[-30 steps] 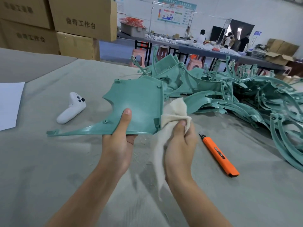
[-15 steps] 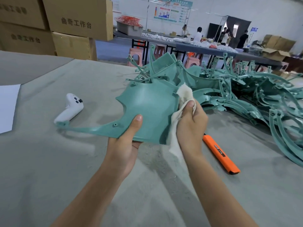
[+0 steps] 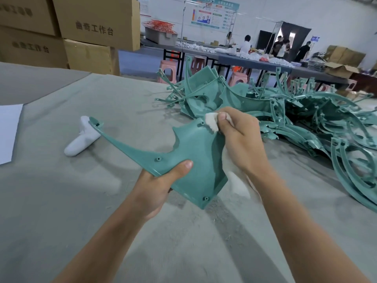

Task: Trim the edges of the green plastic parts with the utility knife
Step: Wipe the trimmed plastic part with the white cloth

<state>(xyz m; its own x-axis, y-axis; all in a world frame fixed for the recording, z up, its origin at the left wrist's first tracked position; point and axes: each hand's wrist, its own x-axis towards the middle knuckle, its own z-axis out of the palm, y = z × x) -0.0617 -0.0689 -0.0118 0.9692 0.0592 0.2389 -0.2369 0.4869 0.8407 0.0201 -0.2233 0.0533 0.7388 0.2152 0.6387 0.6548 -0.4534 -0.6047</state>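
The right hand point(image 3: 240, 139) pinches a cloth point(image 3: 210, 121) on the green part point(image 3: 195, 152)'s far corner; the gripping left hand point(image 3: 155, 188) should brace it.

White controller point(image 3: 81, 142), paper sheet point(image 3: 8, 131), cardboard boxes point(image 3: 95, 23)

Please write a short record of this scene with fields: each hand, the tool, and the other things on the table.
left hand: grips the lower edge of the green part, thumb on its face
right hand: pinches a white cloth at the part's upper corner
utility knife: not in view
table: pile of green parts at right; white controller and paper sheet at left
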